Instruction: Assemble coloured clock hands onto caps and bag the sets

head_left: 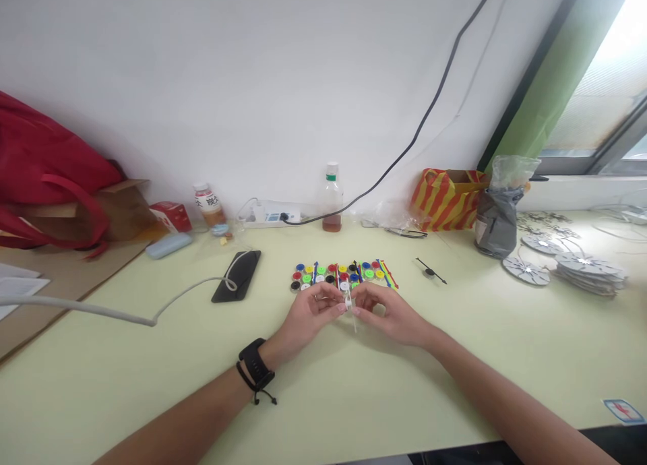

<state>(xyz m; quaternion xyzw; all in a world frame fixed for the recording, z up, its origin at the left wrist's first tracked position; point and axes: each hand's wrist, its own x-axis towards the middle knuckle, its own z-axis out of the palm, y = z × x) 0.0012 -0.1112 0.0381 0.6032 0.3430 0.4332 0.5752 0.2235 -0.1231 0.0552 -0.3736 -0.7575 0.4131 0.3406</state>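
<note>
My left hand (pixel 314 310) and my right hand (pixel 388 311) meet over the table, fingers pinched from both sides on a small white arrow spinner (pixel 348 303). Its thin white pointer sticks down between the hands; the fingertips partly cover the round part. Just beyond the hands lie rows of small round bases (pixel 309 269) in red, yellow, green, blue, black and white. Among them are thin coloured arrow pointers (pixel 388 274). To the right of these lies a black arrow spinner (pixel 429 272), its pointer on a round base.
A black phone-like slab (pixel 236 276) lies to the left, with a pale cable (pixel 192 296) hanging across it. Along the wall stand a bottle (pixel 332 199), a power strip (pixel 275 213) and a striped bag (pixel 447 199). Grey discs (pixel 589 271) are stacked at right.
</note>
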